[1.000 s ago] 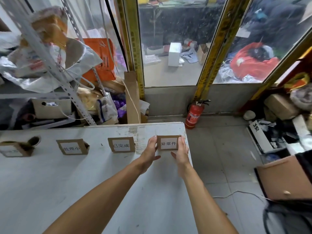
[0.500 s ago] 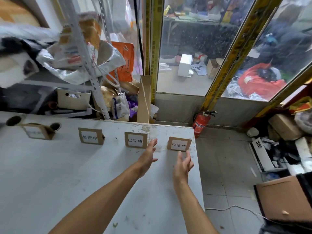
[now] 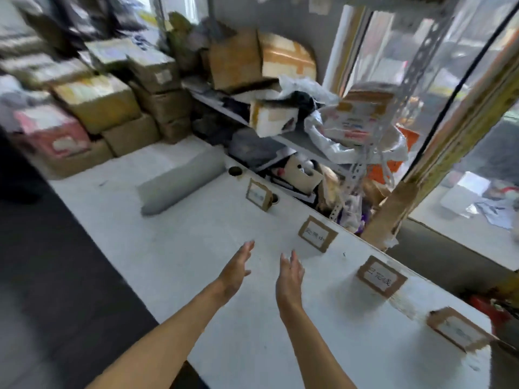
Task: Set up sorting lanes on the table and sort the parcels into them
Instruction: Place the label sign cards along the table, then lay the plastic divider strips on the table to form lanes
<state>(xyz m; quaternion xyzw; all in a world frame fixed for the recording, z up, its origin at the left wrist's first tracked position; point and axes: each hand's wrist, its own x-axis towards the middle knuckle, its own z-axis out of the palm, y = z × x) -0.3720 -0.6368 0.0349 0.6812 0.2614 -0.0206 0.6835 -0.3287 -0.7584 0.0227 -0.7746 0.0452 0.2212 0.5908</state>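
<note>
A: Far left of frame?
B: Dark floor [image 3: 56, 276] down the left side. Upper left, a stack of cardboard parcels [image 3: 112, 108] sits on the far end of the white table [image 3: 196, 262], blurred. Just right of the stack, a grey padded parcel [image 3: 179, 186] lies flat, well apart from both hands.

A: Hands?
B: Centre bottom. Left hand [image 3: 236, 269] and right hand [image 3: 290, 279] both reach over the tabletop, fingers straight and loosely spread, holding nothing. They are near each other, not touching. Cannot tell whether either touches the table.

A: Lane markers?
B: Four cardboard label cards stand along the table's far edge, running from centre to lower right: first card [image 3: 258, 194], second card [image 3: 318, 233], third card [image 3: 381, 276], fourth card [image 3: 460, 328]. Writing is blurred on the first and fourth. The second card is nearest the right hand, with a gap between.

A: What crowds that edge?
B: Behind it, a metal shelf rack [image 3: 379, 130] loaded with boxes and plastic bags, centre to upper right. Right of that, a yellow door frame [image 3: 455, 130] with glass.

A: Open room?
B: Bare tabletop lies between the grey parcel, the hands and the cards. The table's near edge runs diagonally against the floor at left.
</note>
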